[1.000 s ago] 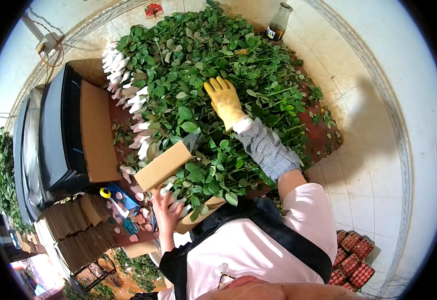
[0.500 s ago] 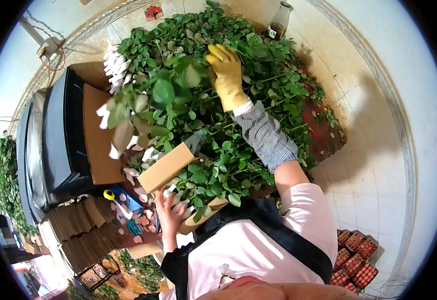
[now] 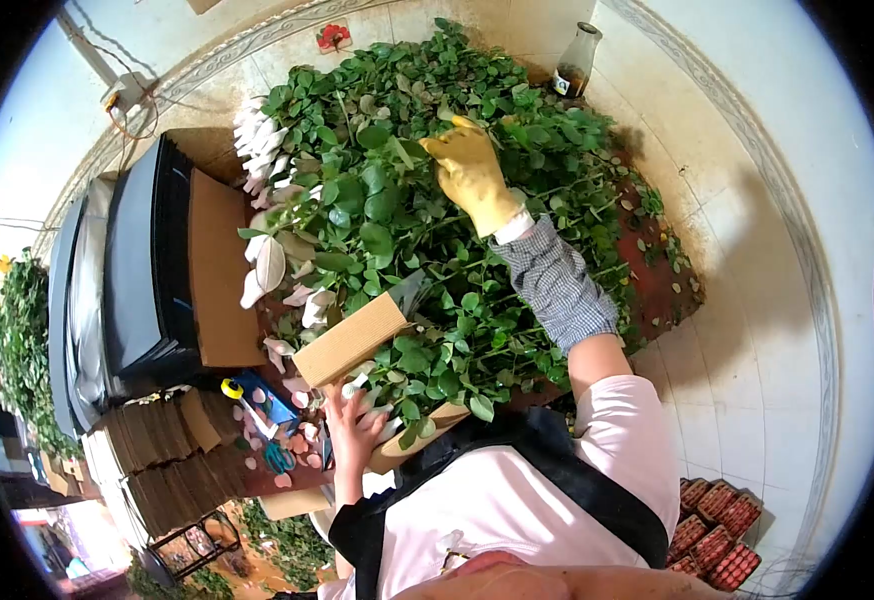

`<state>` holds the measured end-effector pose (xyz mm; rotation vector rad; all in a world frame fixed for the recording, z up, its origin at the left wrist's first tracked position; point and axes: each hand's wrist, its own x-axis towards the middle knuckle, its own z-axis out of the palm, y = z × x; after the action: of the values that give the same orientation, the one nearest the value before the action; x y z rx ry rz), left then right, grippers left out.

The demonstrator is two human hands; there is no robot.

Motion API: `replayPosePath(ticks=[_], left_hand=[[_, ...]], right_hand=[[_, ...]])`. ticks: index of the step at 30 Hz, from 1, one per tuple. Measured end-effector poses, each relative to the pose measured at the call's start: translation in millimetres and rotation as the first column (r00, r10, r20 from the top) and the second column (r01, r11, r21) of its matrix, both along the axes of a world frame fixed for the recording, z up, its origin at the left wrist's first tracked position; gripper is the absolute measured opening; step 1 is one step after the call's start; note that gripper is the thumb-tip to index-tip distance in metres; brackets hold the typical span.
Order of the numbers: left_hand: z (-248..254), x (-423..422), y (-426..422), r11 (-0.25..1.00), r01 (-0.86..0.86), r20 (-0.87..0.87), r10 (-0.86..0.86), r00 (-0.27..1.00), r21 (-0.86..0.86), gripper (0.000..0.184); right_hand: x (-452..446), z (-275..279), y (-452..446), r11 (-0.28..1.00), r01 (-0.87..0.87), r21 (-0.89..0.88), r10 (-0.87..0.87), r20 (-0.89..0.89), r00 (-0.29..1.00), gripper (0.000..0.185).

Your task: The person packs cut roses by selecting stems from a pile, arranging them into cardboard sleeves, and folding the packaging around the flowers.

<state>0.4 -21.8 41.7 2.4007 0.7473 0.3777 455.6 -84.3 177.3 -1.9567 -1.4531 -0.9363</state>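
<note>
My right hand (image 3: 472,172), in a yellow glove, is closed round a leafy stem above the large heap of green stems (image 3: 397,110). Leaves reach left from it towards pale, sleeved flower heads (image 3: 270,262). My left hand (image 3: 353,430) is bare, its fingers apart, resting against white-wrapped flower heads at the lower end of a corrugated cardboard piece (image 3: 350,343). A bunch of leafy stems (image 3: 437,375) lies in the cardboard, with its flower heads partly hidden by my left hand.
Black and brown sheets (image 3: 147,270) stand at the left, above stacked cardboard (image 3: 162,450). Blue-handled scissors (image 3: 278,458), a yellow-capped bottle (image 3: 247,405) and loose petals lie near my left hand. A glass bottle (image 3: 575,62) stands at the back; red bundles (image 3: 712,530) sit lower right.
My right hand went from open over the leaves to closed on a stem, which has swung out to the left and settled lower. My left hand stays at the cardboard.
</note>
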Motion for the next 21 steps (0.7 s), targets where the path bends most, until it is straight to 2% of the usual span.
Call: replayPosePath(ticks=[1,2,3,4,5,7,8,9,11,12,13,15,16,17,18,20,21], left_hand=[[1,1,0,0.999,-0.002,0.006,0.002,1.0,-0.035,0.058],[2,0,0,0.999,-0.004,-0.002,0.004,1.0,-0.043,0.057],[6,1,-2,1.0,-0.005,-0.011,0.004,1.0,-0.024,0.056],[4,3,-2,0.999,-0.011,-0.01,0.01,1.0,-0.038,0.056],[3,1,-2,0.999,-0.014,-0.013,0.013,1.0,-0.053,0.055],[0,1,-1,0.999,0.0,0.003,0.0,1.0,-0.037,0.057],[-4,2,1,1.0,0.008,0.001,-0.008,1.0,0.0,0.057],[-4,-1,1,0.999,0.017,-0.015,-0.016,1.0,0.031,0.057],[-5,0,1,1.0,0.01,-0.02,-0.01,1.0,0.009,0.057],[-4,-1,1,1.0,0.01,-0.02,-0.011,1.0,-0.012,0.057],[-3,-1,0,1.0,0.019,-0.029,-0.02,0.999,-0.015,0.057],[-1,0,-1,1.0,0.006,-0.008,-0.006,1.0,-0.028,0.058],[-1,1,-1,1.0,0.003,0.001,-0.003,1.0,-0.03,0.058],[-1,-1,-1,1.0,0.004,-0.005,-0.004,1.0,-0.025,0.058],[0,-1,0,1.0,0.014,-0.02,-0.015,1.0,-0.013,0.058],[1,2,0,1.0,0.006,-0.024,-0.006,1.0,-0.019,0.056],[2,2,-1,1.0,0.0,-0.024,0.0,1.0,-0.022,0.056]], right_hand=[[2,-8,1,1.0,-0.002,-0.003,0.002,-0.005,1.0,0.034],[3,-18,0,0.967,0.136,-0.218,-0.143,-0.02,0.989,0.035],[4,-27,-2,0.869,0.259,-0.422,-0.287,-0.003,0.958,0.036],[19,-52,4,0.747,0.266,-0.609,-0.397,-0.088,0.914,0.031],[26,-81,3,0.656,0.334,-0.677,-0.486,-0.041,0.873,0.023],[22,-87,3,0.525,0.252,-0.813,-0.514,-0.066,0.855,0.02],[21,-100,0,0.662,0.258,-0.704,-0.423,-0.066,0.904,0.014],[15,-87,3,0.619,0.233,-0.75,-0.361,-0.008,0.933,0.01],[-9,-56,-6,0.735,0.168,-0.656,-0.324,-0.122,0.938,0.009],[5,-75,11,0.669,0.222,-0.71,-0.386,-0.076,0.919,0.008],[-7,-23,14,0.449,0.166,-0.878,-0.441,-0.056,0.896,0.009],[10,-12,35,0.486,0.301,-0.82,-0.561,-0.029,0.827,0.025],[18,-15,41,0.608,0.463,-0.645,-0.619,-0.02,0.785,0.043],[41,-46,58,0.636,0.614,-0.468,-0.694,0.001,0.72,0.059],[43,-45,68,0.638,0.724,-0.264,-0.754,-0.021,0.657,0.077],[28,-59,72,0.746,0.566,-0.351,-0.636,-0.126,0.761,0.024],[23,-70,76,0.801,0.461,-0.382,-0.549,-0.16,0.82,0.022]])
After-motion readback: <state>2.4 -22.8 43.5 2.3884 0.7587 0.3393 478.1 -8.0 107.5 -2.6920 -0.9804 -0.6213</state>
